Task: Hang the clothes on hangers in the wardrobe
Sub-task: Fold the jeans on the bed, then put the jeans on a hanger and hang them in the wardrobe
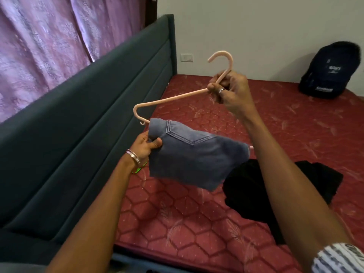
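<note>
Jeans (193, 154): folded grey denim draped over the hanger's lower bar, held up above the mattress (177, 223).
Left hand (148, 147): fingers and thumb pinch the denim's left edge.
Black clothes (252, 194): heap on the mattress, right of the jeans.
Hanger (171, 99): pink, tilted, left end lower.
Right hand (230, 87): fingers curled round the neck below the hook.
Risk: the tilt could probably slide the denim off leftward if the pinch loosens.
Backpack (331, 71): far right, against the wall.
</note>
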A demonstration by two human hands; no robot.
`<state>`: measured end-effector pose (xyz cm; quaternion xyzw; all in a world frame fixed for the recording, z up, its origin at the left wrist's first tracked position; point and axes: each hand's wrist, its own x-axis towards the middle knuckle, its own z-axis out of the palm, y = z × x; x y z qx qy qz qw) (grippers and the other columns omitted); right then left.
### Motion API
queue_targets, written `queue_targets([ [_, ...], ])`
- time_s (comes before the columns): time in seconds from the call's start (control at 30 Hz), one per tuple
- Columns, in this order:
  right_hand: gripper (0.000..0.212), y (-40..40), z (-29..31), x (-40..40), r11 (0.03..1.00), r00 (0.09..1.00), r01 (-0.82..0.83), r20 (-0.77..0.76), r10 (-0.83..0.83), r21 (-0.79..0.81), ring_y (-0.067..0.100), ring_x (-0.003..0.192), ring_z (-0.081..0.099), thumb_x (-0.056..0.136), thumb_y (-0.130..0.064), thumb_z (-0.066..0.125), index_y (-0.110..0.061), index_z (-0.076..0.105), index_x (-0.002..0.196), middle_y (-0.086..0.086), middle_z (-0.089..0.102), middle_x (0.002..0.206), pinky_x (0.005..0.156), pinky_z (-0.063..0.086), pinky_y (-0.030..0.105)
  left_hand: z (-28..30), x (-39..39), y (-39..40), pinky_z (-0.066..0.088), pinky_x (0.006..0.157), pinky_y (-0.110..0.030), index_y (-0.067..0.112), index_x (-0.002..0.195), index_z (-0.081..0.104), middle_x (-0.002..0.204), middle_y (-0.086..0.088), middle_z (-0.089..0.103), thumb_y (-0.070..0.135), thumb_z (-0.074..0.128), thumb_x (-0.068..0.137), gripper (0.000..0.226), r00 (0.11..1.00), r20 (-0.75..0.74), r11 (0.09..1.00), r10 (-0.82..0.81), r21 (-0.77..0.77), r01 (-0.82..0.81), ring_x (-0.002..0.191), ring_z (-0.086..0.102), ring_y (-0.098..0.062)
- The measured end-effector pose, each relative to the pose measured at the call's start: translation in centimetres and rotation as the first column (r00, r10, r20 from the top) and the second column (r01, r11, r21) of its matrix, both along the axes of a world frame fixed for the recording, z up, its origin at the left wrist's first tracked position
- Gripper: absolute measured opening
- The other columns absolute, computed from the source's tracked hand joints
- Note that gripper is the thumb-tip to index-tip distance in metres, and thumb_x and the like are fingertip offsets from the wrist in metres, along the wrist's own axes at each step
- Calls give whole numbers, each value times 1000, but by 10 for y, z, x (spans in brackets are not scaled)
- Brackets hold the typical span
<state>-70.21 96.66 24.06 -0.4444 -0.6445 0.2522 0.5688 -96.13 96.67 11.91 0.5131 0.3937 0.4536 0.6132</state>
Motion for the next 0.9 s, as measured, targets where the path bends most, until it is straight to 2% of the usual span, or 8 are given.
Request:
queue_targets([
  [0.07,9,2,5,0,999,998,-37,-48,36,-12,19,44,49,86,-4,67,-9,61,83,5,60,57,43,38,24,6,-19,1,56,65,-24,9,85,70,76,2,73,43,91,44,58,997,-19,997,-70,-23,70,73,69,-10],
  [0.17,6,2,12,-5,996,994,-89,-69,87,-29,16,45,48,88,0,64,-3,59,85,3,59,59,42,37,25,16,-39,8,56,66,-24,13,79,76,77,0,73,49,93,35,59,987,-57,988,-152,-45,150,73,69,-12],
  [0.37,8,-7,23,-32,976,977,-211,-10,211,-46,18,46,46,89,0,63,7,60,89,10,56,59,41,36,25,26,-43,11,53,63,-22,8,93,57,70,0,66,5,67,77,19,976,-204,997,78,12,-77,65,61,-8],
  [0.5,19,-2,37,-46,974,976,-215,21,217,-71,20,46,50,85,1,67,16,60,94,17,59,66,42,40,25,21,-33,14,48,71,-7,10,125,36,103,1,54,-6,75,72,68,903,-305,951,302,164,-263,90,54,-9],
  [0.6,19,2,51,-48,973,974,-220,35,223,-73,20,45,54,83,2,69,15,62,96,23,61,70,42,42,26,20,-40,21,40,98,-17,16,144,19,133,-4,44,6,83,64,103,909,-340,960,241,220,-173,120,45,-11],
  [0.7,23,3,65,-44,977,977,-208,30,209,-39,18,47,59,83,-2,70,14,64,98,23,65,75,44,46,29,25,-28,19,47,91,-14,23,148,1,130,2,48,5,81,66,116,952,-257,974,168,195,-119,118,50,-8],
  [0.77,23,2,75,-42,977,977,-211,9,211,-26,20,48,60,83,-4,70,13,66,99,26,67,78,43,46,27,34,-14,15,47,81,-9,17,148,18,123,13,50,14,84,61,109,947,-204,955,247,218,-202,109,54,1],
  [0.9,24,10,92,-41,981,982,-191,8,191,26,26,49,59,83,-8,71,13,67,95,30,67,78,43,45,29,58,-3,13,47,55,-10,5,102,62,82,5,63,3,81,68,39,848,-241,874,471,259,-411,73,61,-6],
])
